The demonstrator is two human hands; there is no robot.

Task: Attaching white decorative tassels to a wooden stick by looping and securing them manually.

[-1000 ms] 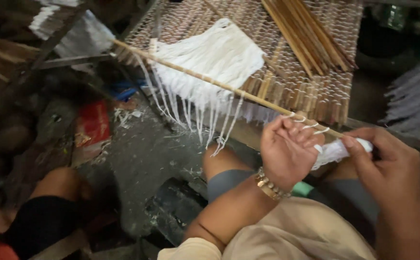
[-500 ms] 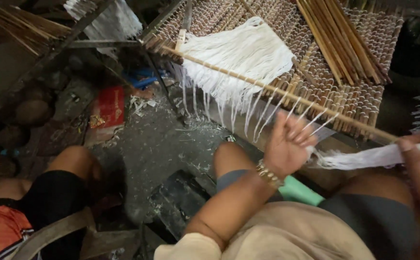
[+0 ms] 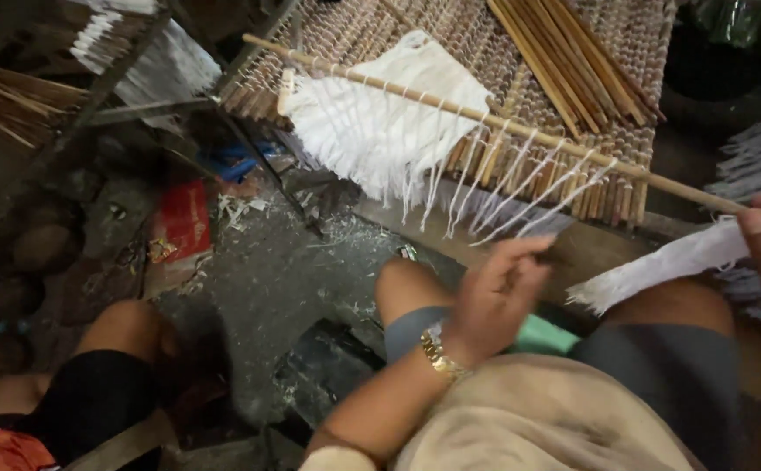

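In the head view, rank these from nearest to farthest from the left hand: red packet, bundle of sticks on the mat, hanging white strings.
1. Hanging white strings, just above the left hand.
2. Bundle of sticks, top, on the mat.
3. Red packet, far left on the floor.

Dim workshop — grey dusty floor littered with scraps, a red packet.
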